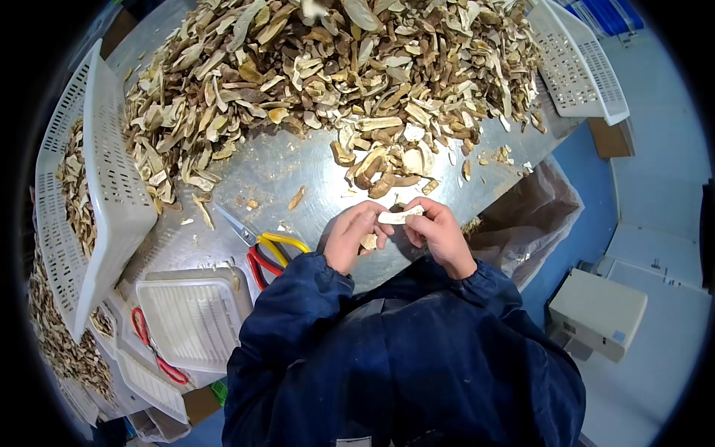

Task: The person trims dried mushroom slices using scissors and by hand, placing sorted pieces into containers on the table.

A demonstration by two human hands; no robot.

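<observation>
My right hand (439, 234) pinches the right end of a pale dried mushroom slice (398, 217). The fingertips of my left hand (353, 232) are at the slice's other end. Tucked in the lower fingers of that same hand is a small cream-coloured mushroom piece (369, 241). Both hands are close together above the metal table (320, 160), near my body. Just beyond them lies a small cluster of brown mushroom slices (381, 165), and behind that rises a large heap of dried mushroom slices (298, 82).
Scissors with yellow and red handles (277, 253) lie left of my hands, near a white ribbed tray (190, 316). Red-handled scissors (155, 346) are farther left. White perforated baskets (119, 179) (577, 67) flank the heap. Below the table's right edge is a lined bin (547, 208).
</observation>
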